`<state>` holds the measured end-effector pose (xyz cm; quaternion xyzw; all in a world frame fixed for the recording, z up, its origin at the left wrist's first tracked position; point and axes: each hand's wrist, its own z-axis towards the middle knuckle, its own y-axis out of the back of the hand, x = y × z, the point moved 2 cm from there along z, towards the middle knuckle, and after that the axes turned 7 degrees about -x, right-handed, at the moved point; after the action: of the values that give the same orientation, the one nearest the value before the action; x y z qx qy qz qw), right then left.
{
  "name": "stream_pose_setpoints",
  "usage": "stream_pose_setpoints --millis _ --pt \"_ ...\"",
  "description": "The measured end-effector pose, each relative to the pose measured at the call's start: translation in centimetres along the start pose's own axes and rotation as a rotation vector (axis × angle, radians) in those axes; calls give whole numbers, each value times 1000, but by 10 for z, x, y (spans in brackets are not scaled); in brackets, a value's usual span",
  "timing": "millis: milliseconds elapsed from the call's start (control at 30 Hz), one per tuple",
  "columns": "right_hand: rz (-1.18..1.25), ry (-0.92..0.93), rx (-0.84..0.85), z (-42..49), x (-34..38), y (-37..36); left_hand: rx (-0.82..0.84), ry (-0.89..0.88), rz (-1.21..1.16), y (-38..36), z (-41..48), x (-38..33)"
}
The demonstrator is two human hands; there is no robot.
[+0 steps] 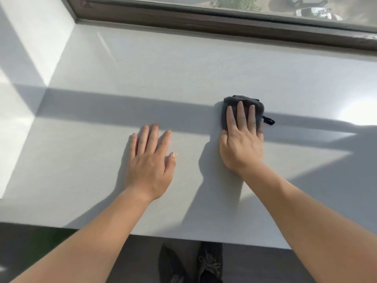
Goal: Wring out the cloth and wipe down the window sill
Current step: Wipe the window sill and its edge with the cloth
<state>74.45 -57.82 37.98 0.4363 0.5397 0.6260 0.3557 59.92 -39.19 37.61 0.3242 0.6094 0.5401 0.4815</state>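
A wide white window sill (pixel 163 68) fills most of the head view. On it lies a dark grey folded cloth (pixel 244 102) with a small black loop at its right side. My right hand (pixel 241 139) presses flat on the cloth, fingers stretched over it, and covers its near half. My left hand (pixel 151 158) rests palm down on the bare sill to the left of the cloth, fingers spread and holding nothing.
A dark brown window frame (pixel 204 21) runs along the back of the sill, with glass above it. A white side wall (pixel 24 58) closes the left end. The sill's front edge (pixel 163 236) is near me; my dark shoes (pixel 210 262) stand on the floor below.
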Motion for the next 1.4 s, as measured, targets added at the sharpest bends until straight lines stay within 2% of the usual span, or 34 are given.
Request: stream_pose_setpoints --millis 100,167,233,300,333,367,400,500,600,667,733,767,800,900,1000,1067,1133,1200,1267,1300,1333,1400 --pt "31 364 46 -66 36 -1 -6 8 -30 1 0 1" --pt "10 483 93 -84 20 2 1 2 -35 1 -1 1" --pt "-26 369 60 -75 -13 3 13 2 -22 1 -2 2" --pt "-29 68 5 -64 -35 6 17 1 -16 0 -1 2" --pt "-25 -35 -16 -66 -30 6 16 3 -19 0 -1 1" --pt "-21 -60 -40 -75 -16 5 11 7 -32 0 -2 1" --pt "-4 -8 -54 -91 3 3 5 11 -51 1 -2 1" --pt "76 330 -11 -151 50 -1 -10 15 -100 2 -2 1" --pt "49 486 48 -161 29 3 -15 9 -158 4 -4 4" --pt "-6 355 31 -150 -3 5 -4 9 -173 5 -5 5" --pt "-31 74 -11 -144 -16 10 0 12 -164 4 -5 3" --pt "-35 -6 -26 -150 -7 10 -1 17 -153 3 -4 2" --pt "-25 -6 -30 -160 9 8 0 22 -140 3 -4 1" --pt "63 253 20 -196 52 2 23 31 -100 4 -5 -1" --pt "70 401 48 -201 31 9 14 0 -108 7 -8 -10" --pt "23 423 74 -198 -5 13 10 -32 -167 8 -13 -23" --pt "-35 305 61 -186 -55 18 27 -36 -248 6 -19 -40" --pt "-59 50 36 -169 -99 25 46 -33 -282 1 -23 -53" --pt "-62 -169 9 -155 -102 25 55 -39 -269 -4 -22 -63" --pt "-68 -183 -16 -153 -88 23 55 -41 -251 -7 -20 -67" --pt "-62 -112 -32 -155 -70 20 51 -37 -231 -10 -18 -71" --pt "-20 200 -13 -170 -38 13 23 -24 -199 -11 -12 -77"
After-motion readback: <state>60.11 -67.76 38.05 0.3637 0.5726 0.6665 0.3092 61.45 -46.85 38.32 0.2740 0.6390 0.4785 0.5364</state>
